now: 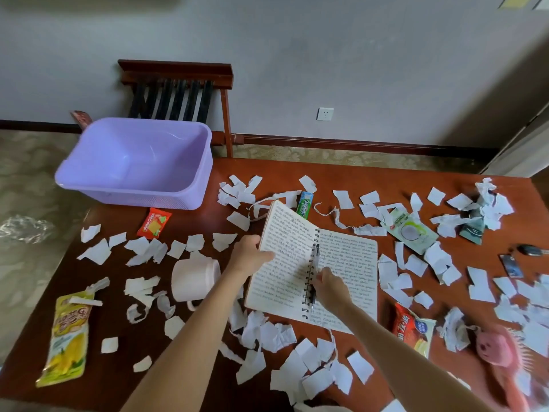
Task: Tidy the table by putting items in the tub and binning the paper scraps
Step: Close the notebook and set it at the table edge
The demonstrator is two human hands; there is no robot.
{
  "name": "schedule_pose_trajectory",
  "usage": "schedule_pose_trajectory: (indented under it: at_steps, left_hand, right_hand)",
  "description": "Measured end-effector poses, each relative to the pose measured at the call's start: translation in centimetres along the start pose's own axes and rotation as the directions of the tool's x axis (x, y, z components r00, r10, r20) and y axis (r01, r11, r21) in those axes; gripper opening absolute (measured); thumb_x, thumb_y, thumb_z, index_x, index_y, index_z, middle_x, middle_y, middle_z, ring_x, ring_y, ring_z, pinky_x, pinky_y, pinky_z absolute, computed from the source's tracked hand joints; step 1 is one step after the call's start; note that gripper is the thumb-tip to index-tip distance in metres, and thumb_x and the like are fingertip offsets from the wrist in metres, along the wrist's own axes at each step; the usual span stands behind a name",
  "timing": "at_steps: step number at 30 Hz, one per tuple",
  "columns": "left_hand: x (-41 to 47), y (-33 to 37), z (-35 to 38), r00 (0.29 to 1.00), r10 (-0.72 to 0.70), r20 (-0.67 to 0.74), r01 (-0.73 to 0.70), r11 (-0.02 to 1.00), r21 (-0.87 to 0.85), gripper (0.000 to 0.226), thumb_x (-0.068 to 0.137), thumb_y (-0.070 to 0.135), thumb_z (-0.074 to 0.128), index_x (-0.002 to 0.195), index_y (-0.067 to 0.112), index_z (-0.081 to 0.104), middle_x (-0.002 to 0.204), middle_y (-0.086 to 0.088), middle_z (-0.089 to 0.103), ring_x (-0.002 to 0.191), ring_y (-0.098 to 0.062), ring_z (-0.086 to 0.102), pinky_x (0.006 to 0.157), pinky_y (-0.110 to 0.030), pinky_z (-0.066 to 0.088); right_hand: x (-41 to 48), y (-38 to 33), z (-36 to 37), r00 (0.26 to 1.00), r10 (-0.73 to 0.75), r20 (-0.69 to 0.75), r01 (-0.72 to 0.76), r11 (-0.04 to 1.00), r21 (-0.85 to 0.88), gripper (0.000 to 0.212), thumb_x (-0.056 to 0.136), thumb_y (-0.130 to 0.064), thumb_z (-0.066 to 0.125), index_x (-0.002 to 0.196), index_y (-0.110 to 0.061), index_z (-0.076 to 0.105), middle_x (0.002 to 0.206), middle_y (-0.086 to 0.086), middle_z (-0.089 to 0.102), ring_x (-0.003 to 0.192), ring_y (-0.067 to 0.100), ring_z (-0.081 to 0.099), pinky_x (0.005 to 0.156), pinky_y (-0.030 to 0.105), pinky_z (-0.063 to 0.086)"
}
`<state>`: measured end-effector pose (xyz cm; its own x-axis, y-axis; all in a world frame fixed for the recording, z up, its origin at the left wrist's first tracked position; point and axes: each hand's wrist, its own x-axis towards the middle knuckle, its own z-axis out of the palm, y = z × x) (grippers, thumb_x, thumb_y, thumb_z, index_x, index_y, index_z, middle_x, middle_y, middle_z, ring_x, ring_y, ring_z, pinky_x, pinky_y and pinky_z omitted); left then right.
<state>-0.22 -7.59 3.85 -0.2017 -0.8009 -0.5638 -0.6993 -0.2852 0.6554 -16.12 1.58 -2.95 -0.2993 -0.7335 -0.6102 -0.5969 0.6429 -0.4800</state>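
Many scraps (98, 251) ring notebook (349, 263); left hand (249, 254) grips edge, right hand (330, 286) pen (315, 256).

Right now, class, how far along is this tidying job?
Nothing looks done: the lilac plastic tub is empty. In hand: the left hand grips the open spiral notebook, the right hand touches the black pen on it. Left: torn white paper scraps, snack packets and the pink mug cover the brown wooden table.
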Motion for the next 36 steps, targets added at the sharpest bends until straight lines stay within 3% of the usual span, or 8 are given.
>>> schedule_pose_trajectory:
  at_steps: [6,10,15,19,23,27,30,36]
  left_hand:
    - [-3.0,-0.8,-0.2,0.997,0.079,-0.023,-0.073,0.977,0.202,0.032,0.087,0.009,0.059,0.119,0.01,0.061,0.123,0.0,0.064,0.093,-0.012,0.06,0.065,-0.014,0.046]
    - [-4.0,-1.6,0.0,0.988,0.073,-0.137,-0.044,0.978,0.204,0.02,0.083,0.011,0.056,0.1,0.011,0.066,0.11,0.0,0.07,0.093,-0.019,0.064,0.098,-0.044,0.047]
    - [-5.2,-0.3,1.1,0.97,0.192,-0.152,-0.168,0.973,0.161,0.018,0.083,0.013,0.056,0.069,0.002,0.052,0.081,-0.003,0.068,0.056,-0.01,0.047,0.044,-0.015,0.034]
    - [-5.9,2.0,3.2,0.973,0.216,-0.078,-0.208,0.973,0.104,0.031,0.084,0.028,0.06,0.061,0.013,0.046,0.059,0.002,0.054,0.052,-0.009,0.048,0.046,-0.019,0.033]
    - [-5.8,4.0,6.2,0.984,0.175,0.032,-0.177,0.98,0.089,0.029,0.089,0.04,0.055,0.076,0.013,0.051,0.072,-0.004,0.059,0.071,-0.023,0.067,0.056,-0.027,0.052]
    - [-4.4,3.1,8.3,0.997,0.077,0.028,-0.08,0.991,0.104,0.027,0.092,0.029,0.05,0.093,0.005,0.06,0.094,-0.017,0.069,0.082,-0.034,0.069,0.072,-0.043,0.06]
    - [-3.5,1.7,9.2,0.995,0.07,-0.077,-0.051,0.975,0.218,0.024,0.091,0.019,0.049,0.102,0.002,0.062,0.107,-0.017,0.067,0.097,-0.034,0.064,0.082,-0.037,0.055]
    - [-2.4,-0.5,9.6,0.987,-0.066,-0.145,0.09,0.981,0.17,0.047,0.089,0.019,0.06,0.13,0.005,0.042,0.132,-0.015,0.045,0.117,-0.03,0.053,0.087,-0.03,0.048]
  right_hand:
    - [-1.0,-1.4,0.9,0.999,-0.032,0.017,0.03,0.997,0.075,0.026,0.1,-0.02,0.035,0.116,-0.002,0.043,0.084,0.009,0.058,0.068,0.02,0.054,0.051,0.024,0.041]
    - [-1.8,-2.1,1.5,0.991,-0.119,0.06,0.112,0.988,0.109,0.028,0.098,-0.014,0.041,0.124,-0.005,0.038,0.104,0.014,0.066,0.061,0.013,0.056,0.044,0.019,0.042]
    - [-2.7,-1.8,1.1,0.979,-0.177,0.099,0.162,0.977,0.14,0.035,0.097,-0.01,0.042,0.131,-0.006,0.045,0.114,0.015,0.064,0.08,0.017,0.06,0.064,0.023,0.049]
    - [-3.0,-0.8,-1.0,0.991,-0.056,0.123,0.008,0.933,0.36,0.026,0.096,-0.015,0.047,0.118,-0.006,0.056,0.109,0.009,0.06,0.091,0.016,0.056,0.072,0.021,0.05]
    - [-3.2,0.9,-2.9,0.986,0.016,0.166,-0.122,0.748,0.652,0.021,0.1,-0.031,0.038,0.096,-0.021,0.056,0.097,-0.003,0.058,0.092,0.016,0.056,0.088,0.032,0.048]
    - [-2.7,3.2,-3.7,0.967,-0.058,0.248,-0.225,0.261,0.939,0.049,0.098,-0.051,0.024,0.11,-0.021,0.061,0.108,0.001,0.066,0.101,0.023,0.062,0.085,0.035,0.051]
    - [-2.1,5.0,-4.0,0.973,0.049,0.223,-0.223,0.417,0.881,0.056,0.094,-0.059,0.027,0.115,-0.018,0.058,0.114,0.001,0.064,0.108,0.023,0.06,0.097,0.037,0.046]
    - [-0.9,5.7,-2.6,0.952,0.284,-0.117,-0.197,0.857,0.475,0.029,0.093,-0.011,0.052,0.121,-0.002,0.05,0.119,0.016,0.058,0.1,0.028,0.059,0.09,0.035,0.052]
